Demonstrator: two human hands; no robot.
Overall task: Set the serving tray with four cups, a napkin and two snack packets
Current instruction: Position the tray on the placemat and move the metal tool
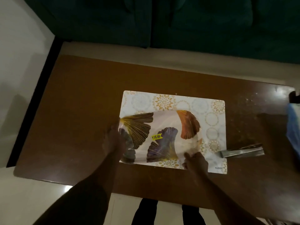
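A white serving tray (168, 120) printed with gold, purple and orange fan-shaped leaves and a yellow price sticker lies on a patterned placemat (214, 114) on the brown table. My left hand (113, 140) grips the tray's left edge. My right hand (196, 161) grips its near right corner. No cups, napkin or snack packets are visible on the tray.
A silvery foil packet (241, 152) lies on the table just right of the placemat. A blue and white bag (293, 125) sits at the table's right edge. A dark green sofa (162, 21) stands behind the table (78, 103). Pale floor surrounds it.
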